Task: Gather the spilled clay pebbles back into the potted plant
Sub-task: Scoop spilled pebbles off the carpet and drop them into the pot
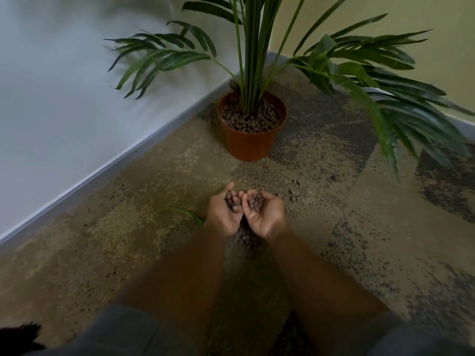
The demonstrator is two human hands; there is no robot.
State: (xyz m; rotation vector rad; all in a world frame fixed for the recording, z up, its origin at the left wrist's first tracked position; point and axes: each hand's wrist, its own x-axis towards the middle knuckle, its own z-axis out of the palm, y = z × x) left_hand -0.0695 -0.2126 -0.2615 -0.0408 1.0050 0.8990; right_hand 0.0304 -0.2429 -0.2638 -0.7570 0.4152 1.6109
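Note:
A palm-like plant stands in a terracotta pot (250, 145) in the room's corner, its top filled with brown clay pebbles (253, 119). My left hand (223, 214) and my right hand (264, 214) are cupped side by side, palms up, above the carpet in front of the pot. Each hand holds a heap of clay pebbles (254, 200). A small pile of spilled pebbles (246, 240) lies on the carpet under my wrists. A few loose pebbles (294, 195) lie to the right of my hands.
The patterned brown and grey carpet (128, 227) meets a white wall with a grey skirting board (115, 163) on the left. Long green fronds (385, 104) hang over the floor to the right. One fallen leaf (185, 213) lies left of my hands.

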